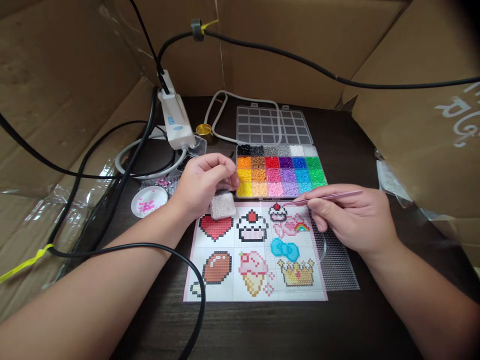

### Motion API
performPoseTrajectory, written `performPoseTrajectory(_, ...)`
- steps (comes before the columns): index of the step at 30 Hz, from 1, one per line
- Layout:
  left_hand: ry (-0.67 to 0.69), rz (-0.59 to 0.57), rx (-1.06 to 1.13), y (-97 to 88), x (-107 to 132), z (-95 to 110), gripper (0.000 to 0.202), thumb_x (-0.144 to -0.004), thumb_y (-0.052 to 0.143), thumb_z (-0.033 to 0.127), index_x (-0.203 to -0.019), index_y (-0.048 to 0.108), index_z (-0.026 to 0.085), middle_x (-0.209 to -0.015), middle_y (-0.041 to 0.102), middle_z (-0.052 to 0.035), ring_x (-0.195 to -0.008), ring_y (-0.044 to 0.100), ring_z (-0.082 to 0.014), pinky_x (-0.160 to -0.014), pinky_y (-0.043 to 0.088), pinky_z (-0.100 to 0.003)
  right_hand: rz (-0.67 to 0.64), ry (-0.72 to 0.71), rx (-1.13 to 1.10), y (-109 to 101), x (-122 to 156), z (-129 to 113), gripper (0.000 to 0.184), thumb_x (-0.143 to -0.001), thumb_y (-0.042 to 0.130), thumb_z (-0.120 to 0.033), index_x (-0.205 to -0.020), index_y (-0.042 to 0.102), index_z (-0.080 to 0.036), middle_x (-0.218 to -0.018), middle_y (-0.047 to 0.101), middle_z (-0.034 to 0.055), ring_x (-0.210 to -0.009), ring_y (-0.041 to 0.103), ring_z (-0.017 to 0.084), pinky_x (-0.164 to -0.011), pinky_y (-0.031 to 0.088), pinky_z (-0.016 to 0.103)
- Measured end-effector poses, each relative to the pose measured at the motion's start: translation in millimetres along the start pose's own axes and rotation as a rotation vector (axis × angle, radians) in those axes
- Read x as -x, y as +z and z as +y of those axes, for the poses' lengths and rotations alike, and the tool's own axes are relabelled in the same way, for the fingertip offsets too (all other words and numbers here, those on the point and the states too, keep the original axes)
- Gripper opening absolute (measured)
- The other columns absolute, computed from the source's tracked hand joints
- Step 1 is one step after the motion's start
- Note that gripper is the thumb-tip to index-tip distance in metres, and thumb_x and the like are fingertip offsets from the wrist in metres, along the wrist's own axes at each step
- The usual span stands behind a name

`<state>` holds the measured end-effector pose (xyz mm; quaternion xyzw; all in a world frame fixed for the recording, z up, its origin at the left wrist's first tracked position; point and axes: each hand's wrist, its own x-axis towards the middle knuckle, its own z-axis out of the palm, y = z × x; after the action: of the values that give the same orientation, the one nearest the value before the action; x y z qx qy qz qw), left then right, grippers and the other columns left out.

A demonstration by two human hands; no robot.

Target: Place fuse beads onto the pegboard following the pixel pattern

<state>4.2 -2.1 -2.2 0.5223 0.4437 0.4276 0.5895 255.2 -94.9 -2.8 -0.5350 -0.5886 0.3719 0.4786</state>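
Head view: the small cupcake design (278, 214) is seen just at the tips of the pink tweezers (339, 195), which are pinched firmly between thumb and fingers of the right hand (350, 220). By the curled left hand (206, 185), a small bag of whitish beads (223, 206) is neared; whether it is gripped cannot be told. Beyond the pattern sheet (200, 255), a bead box (262, 197) is placed.

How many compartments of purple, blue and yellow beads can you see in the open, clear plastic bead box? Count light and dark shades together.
Square compartments of small purple beads: 3
Square compartments of small blue beads: 3
Square compartments of small yellow beads: 2
Total: 8
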Motion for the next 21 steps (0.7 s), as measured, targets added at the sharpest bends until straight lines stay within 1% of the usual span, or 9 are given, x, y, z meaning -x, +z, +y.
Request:
performPoseTrajectory(3,-0.005,0.001,-0.016,0.0,-0.2,0.2,0.007,-0.074,0.066,0.021,-0.068,0.064,0.018,-0.063,0.067,-0.0013,-0.058,0.064,-0.0128,-0.058,0.053,-0.024,-0.074,0.017,-0.045,-0.3,1.2,1.8,0.010,-0.088,0.071,-0.021,-0.086,0.080,-0.016,-0.052,0.063,0.0002,-0.041,0.054,0.009,-0.044,0.048,0.023)
performPoseTrajectory(6,-0.006,-0.006,-0.005,-0.3,-0.2,0.4,0.005,-0.074,0.065,0.019,-0.069,0.064,0.018,-0.063,0.067,-0.0011,-0.058,0.064,-0.0125,-0.059,0.054,-0.023,-0.134,0.042,-0.034,-0.3,0.5,3.3,0.012,-0.088,0.070,-0.021,-0.086,0.080,-0.015,-0.047,0.059,-0.0010,-0.040,0.053,0.009,-0.042,0.047,0.022)
performPoseTrajectory(8,-0.007,-0.008,0.007,-0.3,-0.1,0.5,0.005,-0.073,0.065,0.019,-0.069,0.064,0.018,-0.063,0.067,-0.0010,-0.058,0.064,-0.0124,-0.059,0.054,-0.023,-0.156,0.054,-0.022,-0.1,0.0,3.7,0.013,-0.088,0.070,-0.022,-0.086,0.080,-0.014,-0.047,0.059,-0.0008,-0.041,0.053,0.009,-0.043,0.047,0.021)
performPoseTrajectory(13,-0.004,0.010,-0.028,-0.3,-0.2,0.2,0.005,-0.073,0.065,0.020,-0.069,0.064,0.019,-0.063,0.067,-0.0017,-0.059,0.065,-0.0138,-0.059,0.055,-0.025,-0.140,0.063,0.004,0.7,-0.9,2.3,0.013,-0.086,0.071,-0.022,-0.086,0.080,-0.013,-0.048,0.060,-0.0004,-0.042,0.055,0.010,-0.044,0.049,0.021)
performPoseTrajectory(21,0.001,0.003,-0.005,-0.7,-0.8,-1.1,0.005,-0.074,0.066,0.019,-0.069,0.064,0.019,-0.063,0.067,-0.0012,-0.059,0.065,-0.0136,-0.058,0.054,-0.025,-0.168,0.086,0.001,-0.3,-1.7,3.7,0.014,-0.087,0.072,-0.025,-0.086,0.080,-0.013,-0.048,0.060,-0.0002,-0.042,0.055,0.010,-0.043,0.047,0.021)
